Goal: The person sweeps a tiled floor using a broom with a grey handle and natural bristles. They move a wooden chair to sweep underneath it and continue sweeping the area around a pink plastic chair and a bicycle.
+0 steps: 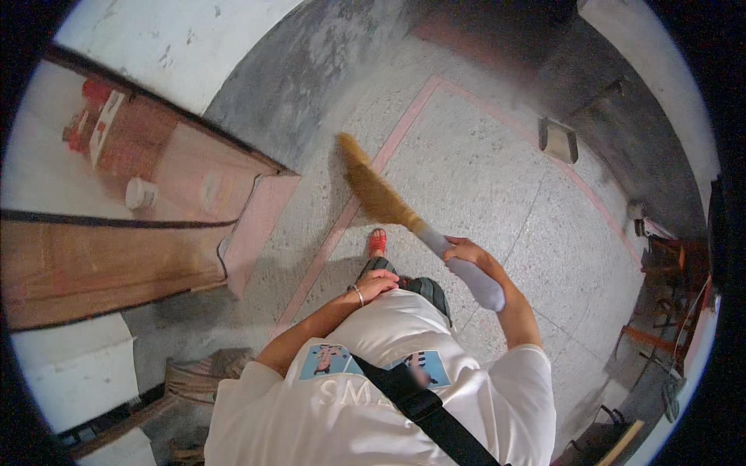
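Note:
My right hand grips the pale handle of a grass broom, whose tan bristles reach forward and left over the speckled stone floor. My left hand rests on my thigh with fingers curled and holds nothing; a thin bangle sits on its wrist. One foot in a red sandal shows just beyond that hand, beside the broom's neck.
A wooden door and frame stand at the left, with a small pale cup on a ledge. A second broom lies at the lower left. A dustpan leans by the far wall. Dark wooden furniture crowds the right.

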`<state>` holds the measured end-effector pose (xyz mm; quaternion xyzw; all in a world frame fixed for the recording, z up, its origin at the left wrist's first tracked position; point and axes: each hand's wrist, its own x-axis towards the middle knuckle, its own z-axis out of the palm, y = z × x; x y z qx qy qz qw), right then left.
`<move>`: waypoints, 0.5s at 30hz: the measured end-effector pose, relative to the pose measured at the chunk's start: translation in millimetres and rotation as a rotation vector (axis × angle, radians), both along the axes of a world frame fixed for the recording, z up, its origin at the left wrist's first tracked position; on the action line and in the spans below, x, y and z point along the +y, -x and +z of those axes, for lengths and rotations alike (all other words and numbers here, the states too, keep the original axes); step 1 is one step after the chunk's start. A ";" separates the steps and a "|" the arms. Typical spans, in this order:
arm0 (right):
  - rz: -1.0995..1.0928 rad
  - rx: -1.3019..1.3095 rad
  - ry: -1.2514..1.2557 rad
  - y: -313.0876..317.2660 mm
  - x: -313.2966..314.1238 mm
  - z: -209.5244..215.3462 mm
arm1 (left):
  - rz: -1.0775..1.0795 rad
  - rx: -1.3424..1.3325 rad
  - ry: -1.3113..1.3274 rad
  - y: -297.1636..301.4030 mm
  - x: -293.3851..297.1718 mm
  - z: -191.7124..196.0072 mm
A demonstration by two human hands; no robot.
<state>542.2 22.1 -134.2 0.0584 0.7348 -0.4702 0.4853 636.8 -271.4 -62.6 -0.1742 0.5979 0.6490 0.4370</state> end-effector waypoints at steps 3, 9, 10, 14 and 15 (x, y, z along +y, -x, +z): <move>-0.131 -0.045 -0.031 38.9 18.3 39.7 | 0.067 -0.057 -0.042 33.8 -17.9 -18.6; -0.474 0.228 -0.097 107.4 -32.4 -18.5 | 0.057 -0.079 -0.070 91.9 -46.2 -3.7; -0.575 0.253 -0.076 113.0 -49.5 -25.6 | 0.050 -0.072 -0.050 101.9 -44.8 6.9; -0.727 0.161 0.054 130.3 -134.0 56.6 | 0.248 -0.191 -0.267 132.1 -39.5 12.0; -0.674 0.167 0.070 132.5 -137.7 41.2 | 0.232 -0.224 -0.309 143.7 -31.3 25.5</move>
